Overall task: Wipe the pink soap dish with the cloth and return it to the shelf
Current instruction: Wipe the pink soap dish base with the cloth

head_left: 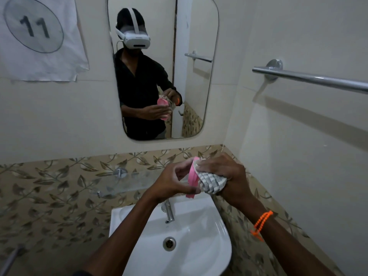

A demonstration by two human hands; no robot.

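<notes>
— Pink plastic, is that the soap dish (192,177)?

— Yes. It is standing on edge in the air, its rim facing the camera, and the left hand (172,181) is gripping it, fingers curled round the far side and thumb on the near side.

— And the other hand?

— The right hand (225,174) is closing on a bunched checked cloth (212,183) and pressing it flat against the dish's right face. Cloth and dish are touching.

— What is lying beyond the hands?

— Just behind the left hand, a glass shelf (127,185) is jutting from the leaf-patterned tiles. Below both hands a white sink (199,232) is sitting with its tap (169,211) under the dish. An orange bead string (262,221) is circling the right wrist. Above the hands a mirror (201,80) is reflecting the person holding the dish; to the right a towel rail (310,77) is running along the wall.
</notes>
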